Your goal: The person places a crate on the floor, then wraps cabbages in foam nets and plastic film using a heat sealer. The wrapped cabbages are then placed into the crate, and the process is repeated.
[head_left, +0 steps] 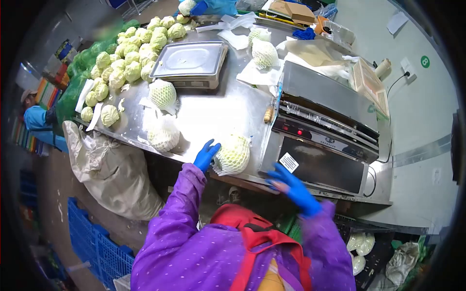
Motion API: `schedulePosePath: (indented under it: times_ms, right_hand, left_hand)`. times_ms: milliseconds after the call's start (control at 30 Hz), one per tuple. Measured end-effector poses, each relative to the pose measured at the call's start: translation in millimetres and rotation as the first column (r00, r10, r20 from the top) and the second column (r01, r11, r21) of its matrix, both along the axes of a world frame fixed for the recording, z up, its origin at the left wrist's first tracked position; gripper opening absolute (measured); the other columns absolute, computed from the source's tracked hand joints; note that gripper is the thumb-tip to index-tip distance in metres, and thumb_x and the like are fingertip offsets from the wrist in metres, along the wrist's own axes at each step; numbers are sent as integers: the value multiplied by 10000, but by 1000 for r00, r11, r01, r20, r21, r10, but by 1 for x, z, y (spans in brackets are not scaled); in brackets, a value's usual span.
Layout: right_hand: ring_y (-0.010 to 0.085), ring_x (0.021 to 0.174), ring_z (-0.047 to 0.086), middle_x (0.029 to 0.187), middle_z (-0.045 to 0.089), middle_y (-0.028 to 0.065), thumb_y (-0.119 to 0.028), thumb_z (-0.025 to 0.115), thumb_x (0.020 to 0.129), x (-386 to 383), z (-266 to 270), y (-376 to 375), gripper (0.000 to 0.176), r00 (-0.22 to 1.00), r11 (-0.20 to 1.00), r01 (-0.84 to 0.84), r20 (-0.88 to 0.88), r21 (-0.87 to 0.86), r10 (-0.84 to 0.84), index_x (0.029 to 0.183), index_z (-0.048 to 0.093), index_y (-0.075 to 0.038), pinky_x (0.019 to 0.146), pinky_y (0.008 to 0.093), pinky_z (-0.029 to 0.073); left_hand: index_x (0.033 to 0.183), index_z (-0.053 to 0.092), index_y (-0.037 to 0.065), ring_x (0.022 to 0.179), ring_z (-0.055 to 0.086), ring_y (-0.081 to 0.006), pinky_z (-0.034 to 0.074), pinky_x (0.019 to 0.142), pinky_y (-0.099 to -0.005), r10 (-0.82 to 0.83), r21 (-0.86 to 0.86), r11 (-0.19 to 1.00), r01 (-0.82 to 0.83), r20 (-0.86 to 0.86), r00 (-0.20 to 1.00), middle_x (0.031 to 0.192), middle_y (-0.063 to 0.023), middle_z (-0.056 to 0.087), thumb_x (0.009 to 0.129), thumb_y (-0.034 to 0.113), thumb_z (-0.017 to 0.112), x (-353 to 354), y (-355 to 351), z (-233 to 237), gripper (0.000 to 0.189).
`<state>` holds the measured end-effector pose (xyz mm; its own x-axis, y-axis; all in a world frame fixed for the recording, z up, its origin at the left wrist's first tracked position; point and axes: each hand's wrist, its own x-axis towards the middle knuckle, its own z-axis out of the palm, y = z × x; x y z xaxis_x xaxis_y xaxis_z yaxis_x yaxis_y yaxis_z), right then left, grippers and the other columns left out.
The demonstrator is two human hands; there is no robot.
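A cabbage in a white foam net (232, 154) sits at the table's front edge. My left hand (207, 155), in a blue glove, rests against its left side with the fingers spread. My right hand (291, 186), also gloved in blue, is over the front edge of the wrapping machine (323, 165), slightly blurred, and its fingertips are hard to make out. Further left stand two more netted cabbages, one near the edge (163, 133) and one (162, 95) beside the scale (189, 60).
Bare cabbages (132, 71) are piled at the back left by green netting (80, 80). More netted cabbages (264, 54) stand behind. A white sack (111, 174) and blue crates (99, 247) are left of me. A person in blue (36, 119) is at the far left.
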<state>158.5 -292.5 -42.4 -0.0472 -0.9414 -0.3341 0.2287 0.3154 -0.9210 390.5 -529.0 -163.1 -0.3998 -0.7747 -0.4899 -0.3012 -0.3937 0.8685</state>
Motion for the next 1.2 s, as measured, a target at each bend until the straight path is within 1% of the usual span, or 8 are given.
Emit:
schedulePosePath:
  times_ms: [200,267,333,600,800,967,1133,1200]
  right_hand:
    - [313,1265,400,1363,381,268,-303,655,834,71,-119,-123,861,957,986,156,-237,-58,-166,1441,138,20,1036,355,332]
    - [329,1263,403,1361,373,287,-303,655,833,66,-81,-130,861,931,996,81,-360,32,-64,1433,141,41,1039,355,326]
    - [379,1263,390,1330,370,315,-293,680,797,51,-43,-130,909,926,998,33,-377,59,-8,1426,121,52,1023,380,344]
    - [248,1266,383,1366,403,177,-203,670,836,-109,81,-121,669,560,793,191,-599,-578,-572,1386,342,-9,1057,345,292]
    - [207,1234,421,1333,467,142,-208,616,838,-272,64,-101,637,785,832,347,-351,-432,-510,1376,353,8,1029,326,327]
    - [196,1237,411,1337,468,129,-205,568,852,-319,46,-80,597,922,848,344,-28,-403,-387,1367,365,20,1048,308,291]
    - [213,1180,467,1283,511,114,-130,549,859,-344,54,-45,516,822,917,299,-417,-265,-388,1353,421,-56,993,326,360]
    - [236,1104,510,1222,538,122,-93,560,828,-362,57,-17,512,615,961,90,-745,-260,-259,1330,459,-112,945,347,398]
  left_hand:
    - [1426,278,79,1091,517,-217,452,851,-335,-63,327,934,148,-258,964,1310,-147,468,852,434,602,6,-27,-25,748]
    - [1408,268,0,1171,471,-219,408,956,-360,-201,-11,979,202,-181,963,1322,-168,452,828,342,663,-7,-17,-11,780]
    - [1381,284,-44,1198,458,-229,379,1002,-353,-144,12,989,151,-227,963,1323,-169,450,816,244,688,-16,-13,33,752]
    - [1352,343,22,1084,534,-197,455,888,-315,-244,-142,970,199,-648,722,1229,-118,510,862,217,631,-215,-31,171,601]
    - [1359,331,6,1073,540,-208,449,889,-333,-377,-265,923,279,-479,792,1216,-159,523,839,386,656,-379,-23,145,722]
    - [1402,301,61,1014,585,-255,472,816,-373,-514,-164,857,489,-187,837,1255,-186,515,865,493,559,-379,-19,163,736]
    - [1290,488,62,910,616,-195,448,775,-283,-489,-306,849,431,-149,859,1120,-82,599,917,317,537,-318,-61,170,455]
    - [1185,589,68,849,617,-176,465,763,-251,-516,-560,724,403,-53,855,970,-75,645,886,196,600,-284,-65,172,325]
